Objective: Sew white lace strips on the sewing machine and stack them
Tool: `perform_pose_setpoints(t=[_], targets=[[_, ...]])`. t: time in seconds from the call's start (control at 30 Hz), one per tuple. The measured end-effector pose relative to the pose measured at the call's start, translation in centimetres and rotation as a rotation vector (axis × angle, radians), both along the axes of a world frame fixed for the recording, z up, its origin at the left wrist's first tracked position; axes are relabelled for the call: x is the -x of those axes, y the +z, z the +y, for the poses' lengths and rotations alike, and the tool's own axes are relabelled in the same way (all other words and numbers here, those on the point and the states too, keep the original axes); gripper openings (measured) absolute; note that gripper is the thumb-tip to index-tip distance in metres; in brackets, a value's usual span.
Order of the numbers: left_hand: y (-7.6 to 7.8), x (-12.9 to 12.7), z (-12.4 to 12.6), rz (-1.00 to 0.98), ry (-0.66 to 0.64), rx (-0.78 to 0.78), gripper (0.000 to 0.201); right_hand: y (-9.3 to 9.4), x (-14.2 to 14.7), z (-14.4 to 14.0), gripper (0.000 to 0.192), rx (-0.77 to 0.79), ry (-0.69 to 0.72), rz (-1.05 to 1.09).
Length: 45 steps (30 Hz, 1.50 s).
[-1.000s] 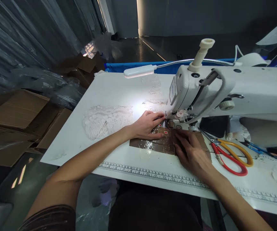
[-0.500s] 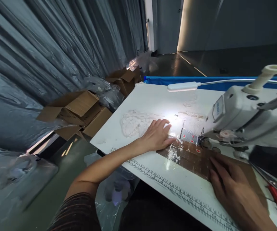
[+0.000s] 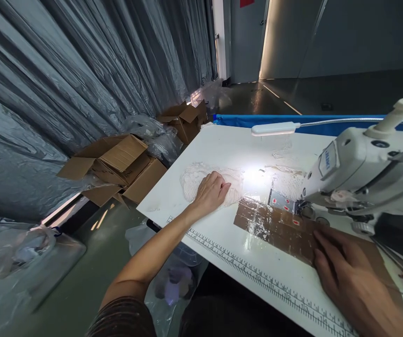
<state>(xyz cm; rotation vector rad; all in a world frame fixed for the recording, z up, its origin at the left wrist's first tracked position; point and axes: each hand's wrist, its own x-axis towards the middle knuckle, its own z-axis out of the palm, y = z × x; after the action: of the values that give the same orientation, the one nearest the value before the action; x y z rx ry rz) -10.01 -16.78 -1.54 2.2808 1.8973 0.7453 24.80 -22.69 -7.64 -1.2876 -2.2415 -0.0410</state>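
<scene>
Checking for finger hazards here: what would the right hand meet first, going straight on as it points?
Sliding over the brown sheet it touches, the right hand would probably meet the grey patch with red marks first; depth is unclear, so the sewing machine beside it might come sooner.

- One sewing machine [image 3: 370, 171] is standing on one table [image 3: 222, 145].
- One left hand [image 3: 210, 191] is showing left of the sewing machine, one right hand [image 3: 354, 274] in front of it.
- One brown panel [image 3: 278, 236] is lying in front of the sewing machine.
- Four red marks [image 3: 296, 223] are showing beside the sewing machine.
- One lamp [image 3: 275, 128] is hanging left of the sewing machine.
- At least two cardboard boxes [image 3: 123, 152] are sitting well left of it.
</scene>
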Motion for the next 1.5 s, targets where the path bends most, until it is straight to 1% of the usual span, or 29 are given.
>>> perform_pose_setpoints(t=[0.1,0.23,0.33,0.4,0.5,0.53,0.57,0.63,0.67,0.7,0.73,0.8,0.83,0.87,0.93,0.97,1.0,1.03,1.07,1.1,1.13,1.17,1.23,1.27,1.33,1.4,1.43,1.47,1.5], targets=[[0.1,0.0,0.0,-0.039,0.015,0.04,0.029,-0.1,0.1,-0.2,0.049,0.03,-0.047,0.025],[0.2,0.1,0.1,-0.137,0.027,0.07,0.03,-0.5,0.0,-0.2,0.051,0.002,-0.019,0.002],[0.1,0.3,0.1,-0.219,0.005,0.077,0.032,-0.6,0.1,-0.2,0.051,0.04,-0.057,0.022],[0.2,0.4,0.0,-0.25,0.013,0.076,0.032,-0.5,0.3,-0.4,0.05,0.072,-0.085,0.058],[0.6,0.1,-0.3,-0.236,0.061,0.038,0.028,0.1,0.5,-0.6,0.05,0.071,-0.072,0.094],[0.8,-0.3,-0.6,-0.241,0.052,0.016,0.026,0.4,0.6,-0.7,0.05,0.063,-0.06,0.11],[1.0,-0.8,-1.0,-0.274,0.014,-0.001,0.023,0.8,0.7,-0.8,0.051,0.055,-0.04,0.126],[1.5,-2.3,-2.2,-0.436,-0.144,0.021,0.02,1.7,0.9,-1.0,0.052,0.047,0.019,0.161],[1.8,-3.3,-3.0,-0.569,-0.252,0.081,0.022,2.1,1.1,-1.1,0.055,0.051,0.047,0.176],[2.0,-4.4,-3.9,-0.701,-0.353,0.187,0.025,2.6,1.3,-1.2,0.059,0.059,0.072,0.188],[2.3,-5.5,-4.8,-0.816,-0.415,0.293,0.026,3.0,1.4,-1.3,0.064,0.073,0.093,0.202],[3.0,-7.5,-6.3,-1.024,-0.473,0.447,0.03,3.6,1.8,-1.6,0.07,0.145,0.149,0.262],[3.4,-8.3,-6.9,-1.094,-0.486,0.503,0.033,3.9,2.0,-1.9,0.067,0.206,0.191,0.309],[3.8,-8.9,-7.2,-1.144,-0.496,0.547,0.035,4.3,2.2,-2.3,0.058,0.302,0.247,0.353],[4.6,-9.5,-7.5,-1.209,-0.5,0.608,0.04,5.0,2.6,-3.3,0.03,0.575,0.338,0.418],[4.9,-9.6,-7.4,-1.223,-0.499,0.637,0.042,5.5,2.9,-3.9,0.025,0.73,0.352,0.425],[5.3,-9.5,-7.3,-1.221,-0.493,0.669,0.044,6.0,3.2,-4.6,0.031,0.867,0.323,0.433],[5.5,-9.5,-7.2,-1.204,-0.486,0.708,0.047,6.4,3.6,-5.2,0.038,0.957,0.246,0.453],[5.6,-9.4,-7.0,-1.17,-0.478,0.753,0.054,6.9,3.9,-5.6,0.041,1.017,0.171,0.457],[5.7,-9.4,-6.9,-1.123,-0.473,0.796,0.063,7.2,4.2,-5.9,0.043,1.073,0.131,0.438],[5.6,-9.4,-6.7,-1.07,-0.47,0.829,0.071,7.5,4.4,-6.0,0.045,1.145,0.15,0.416],[5.5,-9.3,-6.6,-1.015,-0.474,0.848,0.076,7.6,4.5,-5.9,0.045,1.235,0.247,0.422],[5.1,-9.1,-6.1,-0.889,-0.487,0.818,0.069,7.7,4.2,-5.2,0.044,1.389,0.403,0.496],[4.9,-8.8,-5.7,-0.821,-0.495,0.77,0.062,7.7,3.8,-4.7,0.04,1.424,0.443,0.558],[4.4,-8.2,-4.6,-0.693,-0.486,0.654,0.05,7.7,2.6,-3.5,0.039,1.42,0.423,0.633],[4.0,-7.7,-3.2,-0.569,-0.451,0.576,0.046,7.9,1.2,-2.1,0.04,1.364,0.358,0.629],[3.7,-7.5,-2.6,-0.511,-0.43,0.551,0.045,7.9,0.6,-1.3,0.042,1.328,0.299,0.607],[3.5,-7.3,-1.9,-0.454,-0.415,0.53,0.044,8.0,0.0,-0.4,0.044,1.259,0.217,0.589],[3.2,-7.3,-1.3,-0.396,-0.408,0.506,0.044,8.0,-0.3,0.4,0.044,1.146,0.125,0.573]])
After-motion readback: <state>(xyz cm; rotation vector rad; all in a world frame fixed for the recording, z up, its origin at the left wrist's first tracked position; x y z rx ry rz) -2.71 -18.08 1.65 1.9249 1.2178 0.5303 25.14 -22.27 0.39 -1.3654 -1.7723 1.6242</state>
